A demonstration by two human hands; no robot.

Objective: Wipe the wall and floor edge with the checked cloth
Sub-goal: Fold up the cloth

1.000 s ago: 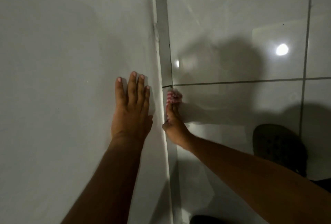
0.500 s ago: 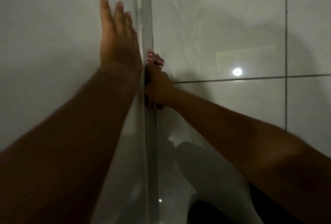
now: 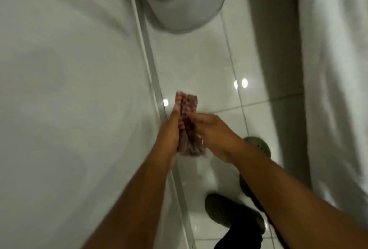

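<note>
Fingers: both hands close on the cloth; left hand lies flat along its left side, fingers together; right hand pinches it from the right.
Cloth: red-and-white checked, soft, bunched into a long folded strip, held in the air between the palms, clear of wall and floor; blurred, so the weave is unclear.
Progress: by my judgement a pause between strokes, the cloth being refolded or wrung; no wiping contact now. How much edge is already cleaned cannot be told; no dirt or wet streak shows.
Left to do: likely the strip of skirting running up toward the bucket.
Wall: smooth, pale, matt, on the left.
Floor: glossy pale tiles with thin grout lines, reflecting lamp spots.
Bucket: round, pale, standing by the skirting at the top.
Fabric: white, hanging in folds on the right.
Shoes: dark, perforated, beneath the arms.
</note>
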